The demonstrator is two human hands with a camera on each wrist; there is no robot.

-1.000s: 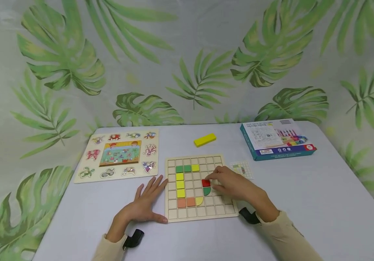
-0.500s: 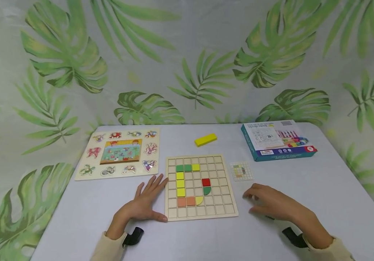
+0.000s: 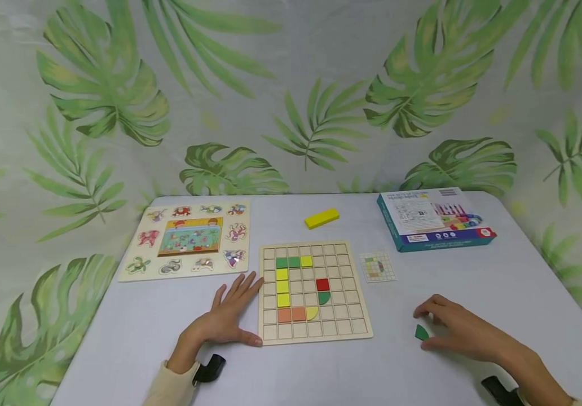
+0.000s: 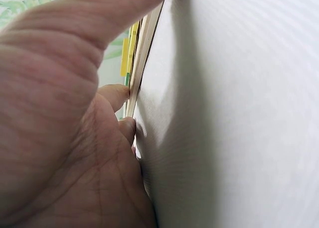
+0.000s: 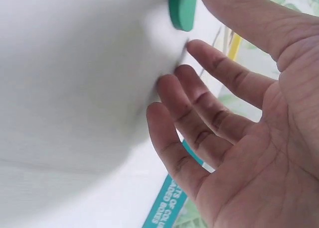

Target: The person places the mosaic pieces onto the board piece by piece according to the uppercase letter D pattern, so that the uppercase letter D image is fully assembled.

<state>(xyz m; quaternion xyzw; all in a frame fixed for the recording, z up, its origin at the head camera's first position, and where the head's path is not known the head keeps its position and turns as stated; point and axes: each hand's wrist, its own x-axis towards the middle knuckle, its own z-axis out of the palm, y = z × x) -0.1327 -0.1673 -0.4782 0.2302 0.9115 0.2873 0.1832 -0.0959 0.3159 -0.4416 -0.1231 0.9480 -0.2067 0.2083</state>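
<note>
A wooden grid board (image 3: 301, 331) lies mid-table with green, yellow, orange and red tiles in its squares. On its right side a red square tile (image 3: 322, 285) sits above a green quarter-round tile (image 3: 324, 297). My left hand (image 3: 225, 321) rests at the board's left edge, fingers spread and thumb at the lower corner. To the right of the board, a loose green tile (image 3: 421, 332) is on the table between the thumb and fingers of my right hand (image 3: 466, 332). In the right wrist view the green tile (image 5: 183, 10) is by the thumb, with the other fingers apart from it.
A small pattern card (image 3: 378, 267) lies right of the board. Behind stand a yellow block (image 3: 321, 218) and a teal-edged box (image 3: 435, 220). A sea-animal puzzle board (image 3: 184, 268) is at the back left. Leaf-patterned cloth (image 3: 235, 113) hangs behind the table.
My right hand has left the red tile on the board and moved right and nearer, down to the loose green tile. My left hand has stayed at the board's edge.
</note>
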